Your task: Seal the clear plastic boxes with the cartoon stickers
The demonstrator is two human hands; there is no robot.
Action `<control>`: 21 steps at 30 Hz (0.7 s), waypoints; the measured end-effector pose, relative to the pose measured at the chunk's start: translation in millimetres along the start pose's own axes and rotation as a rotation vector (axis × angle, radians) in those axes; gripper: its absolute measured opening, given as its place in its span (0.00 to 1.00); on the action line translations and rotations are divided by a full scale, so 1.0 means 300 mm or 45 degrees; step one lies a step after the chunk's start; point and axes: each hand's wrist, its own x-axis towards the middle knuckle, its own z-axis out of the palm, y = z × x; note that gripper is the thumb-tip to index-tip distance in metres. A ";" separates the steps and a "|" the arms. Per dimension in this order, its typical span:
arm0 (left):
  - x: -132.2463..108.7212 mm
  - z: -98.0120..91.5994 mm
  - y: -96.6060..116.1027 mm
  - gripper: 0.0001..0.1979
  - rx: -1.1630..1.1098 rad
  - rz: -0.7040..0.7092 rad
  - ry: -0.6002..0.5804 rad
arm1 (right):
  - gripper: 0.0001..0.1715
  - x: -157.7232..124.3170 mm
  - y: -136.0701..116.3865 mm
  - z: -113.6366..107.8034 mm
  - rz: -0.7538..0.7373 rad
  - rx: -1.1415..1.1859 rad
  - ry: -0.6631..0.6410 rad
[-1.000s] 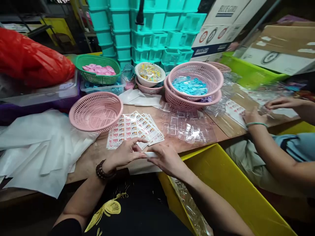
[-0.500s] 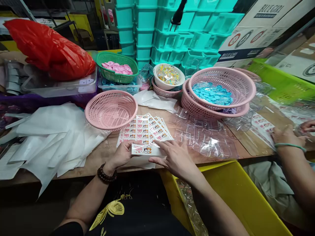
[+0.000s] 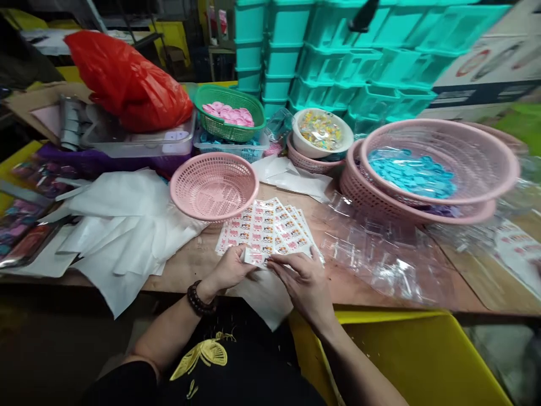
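Between my two hands is a small white sticker (image 3: 255, 257) with pink print and a cartoon picture. My left hand (image 3: 230, 269), with a dark bead bracelet on its wrist, pinches the left end. The fingertips of my right hand (image 3: 305, 285) are closed at the right end and cover part of the picture. Just beyond lie fanned sticker sheets (image 3: 270, 221) printed with cats and pink lettering. Under my hands a white backing sheet (image 3: 267, 298) hangs over the table edge.
A pink basket (image 3: 214, 211) stands behind the sheets, with crumpled white paper (image 3: 114, 225) to its left. Clear plastic trays (image 3: 380, 254) lie at right, below stacked pink baskets (image 3: 486, 163) holding blue pieces. A yellow bin (image 3: 422, 355) sits below the table edge.
My right hand has gone from spread fingers to a pinch at the sticker's right end. The view has turned left, and the co-worker's hands have left it.
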 end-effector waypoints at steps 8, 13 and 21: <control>-0.013 0.009 0.010 0.27 -0.227 0.029 0.001 | 0.07 0.011 0.020 0.037 -0.217 -0.080 0.104; -0.078 0.015 0.053 0.24 -0.076 0.111 0.111 | 0.05 0.012 -0.029 0.048 -0.272 -0.085 0.327; -0.265 -0.454 0.282 0.21 0.580 0.667 1.606 | 0.04 0.001 -0.031 -0.112 -0.118 0.710 0.773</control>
